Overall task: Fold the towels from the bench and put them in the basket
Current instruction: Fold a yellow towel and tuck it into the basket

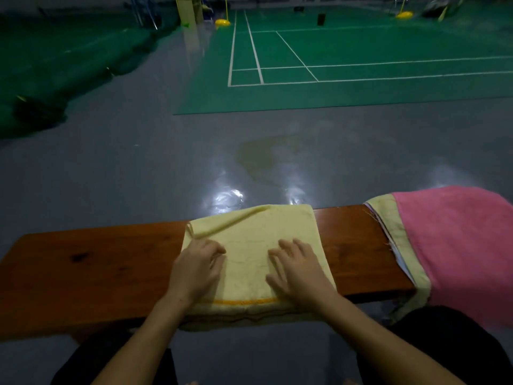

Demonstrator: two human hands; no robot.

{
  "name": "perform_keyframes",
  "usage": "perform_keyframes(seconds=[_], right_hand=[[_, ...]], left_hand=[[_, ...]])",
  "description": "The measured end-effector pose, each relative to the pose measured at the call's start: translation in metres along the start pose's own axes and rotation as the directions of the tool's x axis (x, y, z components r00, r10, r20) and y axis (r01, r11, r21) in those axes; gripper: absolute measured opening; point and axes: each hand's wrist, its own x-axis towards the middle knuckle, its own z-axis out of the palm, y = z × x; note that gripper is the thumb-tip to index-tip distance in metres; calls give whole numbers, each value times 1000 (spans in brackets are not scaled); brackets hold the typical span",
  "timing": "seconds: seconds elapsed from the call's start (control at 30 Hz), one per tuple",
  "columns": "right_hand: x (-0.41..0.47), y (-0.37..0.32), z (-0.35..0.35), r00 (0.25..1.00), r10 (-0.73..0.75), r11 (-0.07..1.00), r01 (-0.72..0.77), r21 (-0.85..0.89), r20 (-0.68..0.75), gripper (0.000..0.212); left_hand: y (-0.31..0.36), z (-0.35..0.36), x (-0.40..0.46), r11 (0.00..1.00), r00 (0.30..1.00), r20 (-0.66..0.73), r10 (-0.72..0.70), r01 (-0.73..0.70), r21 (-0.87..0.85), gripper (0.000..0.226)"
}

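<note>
- I am looking down at a wooden bench on a glossy grey floor, with a green court marked in white lines beyond it; the light is dim.
- My left hand rests on the yellow towel near its left edge, fingers loosely curled, pinching nothing that I can see.
- My right hand lies flat on the same towel, fingers spread, pressing it down.
- The yellow towel sits folded at mid-bench, its near edge hanging over the front.
- I judge it soft, light and limp; I would take hold at the corners or along a fold.
- A pink towel lies draped over the bench's right end, on top of more cloth.
- I see no basket.
</note>
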Motion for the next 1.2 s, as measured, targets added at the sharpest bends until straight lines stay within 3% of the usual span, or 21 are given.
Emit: perform_keyframes(seconds=[0.07, 0.2, 0.3, 0.43, 0.57, 0.73, 0.8, 0.87, 0.93, 1.1, 1.2], right_hand=[[-6, -5, 14, 999, 4, 991, 0, -131, 32, 63], [-8, -1, 14, 999, -9, 986, 14, -169, 32, 58], [-5, 2, 11, 997, 7, 982, 8, -188, 80, 66], [3, 3, 6, 997, 33, 977, -16, -213, 75, 79], [3, 3, 7, 994, 47, 977, -24, -210, 103, 82], [-4, 27, -10, 975, 199, 966, -178, -185, 102, 80], [-10, 34, -21, 937, 350, 924, -340, -176, 24, 81], [-18, 34, -34, 857, 486, 842, -512, -170, -172, 74], [-25, 32, -42, 811, 513, 790, -574, -215, -282, 68], [-28, 38, -46, 762, 637, 754, -647, -116, -114, 65], [-24, 36, -45, 772, 635, 772, -634, 31, -30, 44]], left_hand=[[-5, 9, 10, 997, 1000, 7, 5, -5, 72, 26], [-21, 15, 31, 976, 962, 210, -173, 139, 169, 71], [-23, 12, 29, 975, 961, 221, -167, 128, 181, 85], [3, 18, 1, 976, 991, 120, -56, 29, 214, 84], [7, 27, -21, 953, 948, 297, -117, 23, 301, 85], [-9, 22, -18, 950, 951, 281, -128, 36, 309, 86], [-9, 20, -19, 953, 945, 295, -140, 48, 299, 88], [-7, 20, -18, 959, 946, 289, -146, 63, 276, 89], [-2, 19, -18, 970, 967, 228, -112, 57, 236, 83], [27, 20, -13, 995, 995, 11, 102, -102, 4, 49], [57, 24, -7, 970, 985, -30, 172, -175, -167, 32]])
